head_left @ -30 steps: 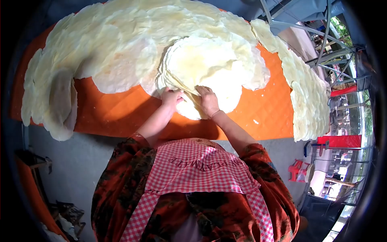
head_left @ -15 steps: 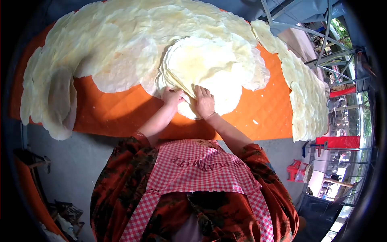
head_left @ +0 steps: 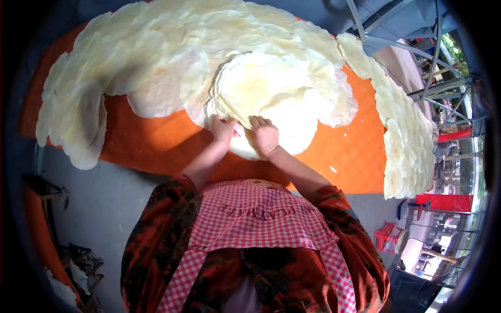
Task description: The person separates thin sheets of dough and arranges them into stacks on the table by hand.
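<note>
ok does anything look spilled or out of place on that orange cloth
A small white scrap lies loose on the orange quilted cloth. At the left, a thin pale round sheet overhangs the cloth's near edge.

1. One view is taken from the wearer's head, facing forward and steeply down.
2. The red-and-white checked cloth apron (head_left: pixel 269 227) is seen from above, close, at the bottom.
3. The stack of thin, round, cream-coloured sheets (head_left: pixel 261 81) is viewed farther off, above centre.
4. A wide, curved field is bordered in black.
</note>
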`<state>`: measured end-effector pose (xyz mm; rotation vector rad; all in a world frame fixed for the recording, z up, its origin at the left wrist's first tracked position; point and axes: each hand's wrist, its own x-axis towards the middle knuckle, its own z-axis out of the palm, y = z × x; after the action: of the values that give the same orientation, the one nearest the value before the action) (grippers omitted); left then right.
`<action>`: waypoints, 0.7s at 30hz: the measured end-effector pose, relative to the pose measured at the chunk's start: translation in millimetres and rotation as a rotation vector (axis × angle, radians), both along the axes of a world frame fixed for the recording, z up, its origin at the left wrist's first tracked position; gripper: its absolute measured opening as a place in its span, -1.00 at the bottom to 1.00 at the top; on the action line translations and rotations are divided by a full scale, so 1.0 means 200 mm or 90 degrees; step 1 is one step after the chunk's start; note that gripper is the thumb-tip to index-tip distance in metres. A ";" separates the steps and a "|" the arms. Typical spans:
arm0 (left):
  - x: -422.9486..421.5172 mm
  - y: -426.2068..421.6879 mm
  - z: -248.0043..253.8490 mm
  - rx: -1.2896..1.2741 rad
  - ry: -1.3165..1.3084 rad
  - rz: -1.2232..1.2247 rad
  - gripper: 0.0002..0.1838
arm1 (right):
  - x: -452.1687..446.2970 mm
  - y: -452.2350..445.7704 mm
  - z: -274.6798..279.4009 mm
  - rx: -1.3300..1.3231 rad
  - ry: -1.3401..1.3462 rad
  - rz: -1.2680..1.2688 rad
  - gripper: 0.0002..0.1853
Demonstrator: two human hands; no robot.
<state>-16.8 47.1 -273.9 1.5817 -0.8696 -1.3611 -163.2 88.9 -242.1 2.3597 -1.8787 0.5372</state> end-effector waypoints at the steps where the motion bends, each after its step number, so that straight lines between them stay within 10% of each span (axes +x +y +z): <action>1: 0.00 0.02 -0.02 -0.101 -0.147 0.011 -0.60 | -0.02 -0.02 0.06 0.046 -0.031 0.005 -0.64; 7: -0.02 0.16 0.13 -0.658 -0.478 -0.256 -0.69 | -0.18 -0.18 0.23 0.286 -0.166 0.035 -0.58; 10: -0.06 0.18 0.05 -0.550 -0.521 -0.382 -0.65 | -0.30 -0.35 0.31 0.426 -0.295 0.058 -0.60; 12: -0.07 0.18 0.07 -0.506 -0.559 -0.412 -0.64 | -0.67 -0.81 0.13 0.369 0.040 0.215 -0.66; 14: -0.08 0.18 0.12 -0.422 -0.558 -0.452 -0.64 | -0.85 -1.00 0.67 0.298 0.279 0.241 -0.60; 15: -0.09 0.18 0.11 -0.442 -0.561 -0.434 -0.63 | -1.00 -1.16 0.80 0.292 0.006 0.046 -0.56; 21: -0.07 0.14 -0.15 -0.396 -0.437 -0.343 -0.60 | -1.28 -1.61 1.74 0.133 0.170 0.222 -0.77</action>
<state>-30.9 76.1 -303.2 1.3441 -2.0234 -0.7103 -418.9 -232.2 106.4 2.7502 -1.4829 0.0365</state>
